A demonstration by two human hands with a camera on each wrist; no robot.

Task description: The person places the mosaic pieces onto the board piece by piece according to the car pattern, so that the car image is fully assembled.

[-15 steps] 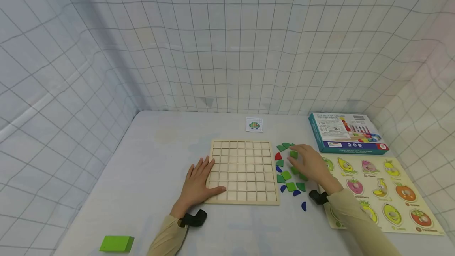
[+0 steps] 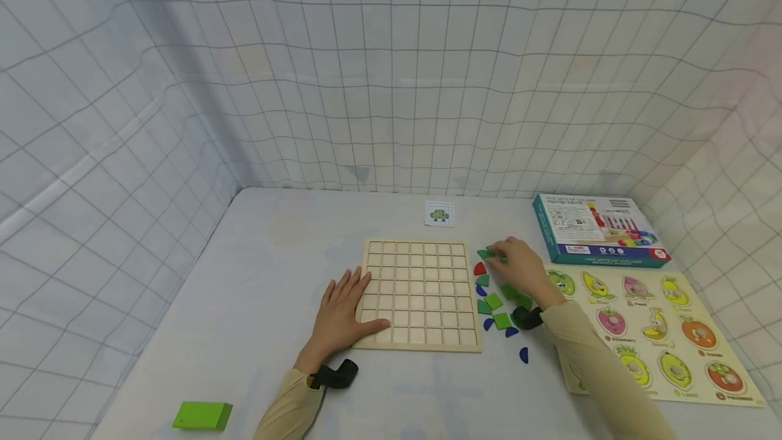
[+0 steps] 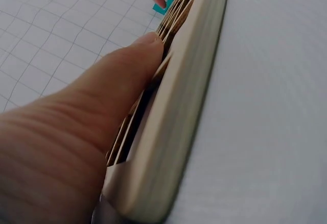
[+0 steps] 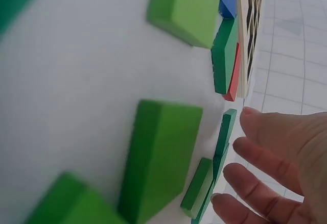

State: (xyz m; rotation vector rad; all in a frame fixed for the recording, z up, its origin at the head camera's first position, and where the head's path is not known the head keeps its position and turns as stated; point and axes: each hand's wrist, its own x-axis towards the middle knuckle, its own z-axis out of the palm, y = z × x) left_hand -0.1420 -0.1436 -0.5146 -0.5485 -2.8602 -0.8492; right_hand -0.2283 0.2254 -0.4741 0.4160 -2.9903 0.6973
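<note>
My left hand (image 2: 339, 314) lies spread over the left edge of a wooden grid board (image 2: 421, 294), thumb across its lower left squares. In the left wrist view, the thumb (image 3: 127, 66) touches the board's dividers close to its thick rim. My right hand (image 2: 519, 269) reaches over loose pieces beside the board's upper right corner. Its thumb and fingers are apart in the right wrist view, near thin dark green pieces (image 4: 226, 127). Closer to that camera stand light green square blocks (image 4: 161, 157). A red quarter-round piece (image 2: 480, 268) and a dark green one (image 2: 482, 280) lie along the board.
Several blue half-round pieces (image 2: 523, 355) lie below the right hand. A fruit puzzle board (image 2: 662, 358) and a toy box (image 2: 601, 229) are at right. Behind the grid board lies a small picture card (image 2: 439, 214). A green block (image 2: 202, 415) sits at front left.
My right hand has moved left and away from me, from over the light green squares to the dark green pieces at the top. My left hand stays on the board.
</note>
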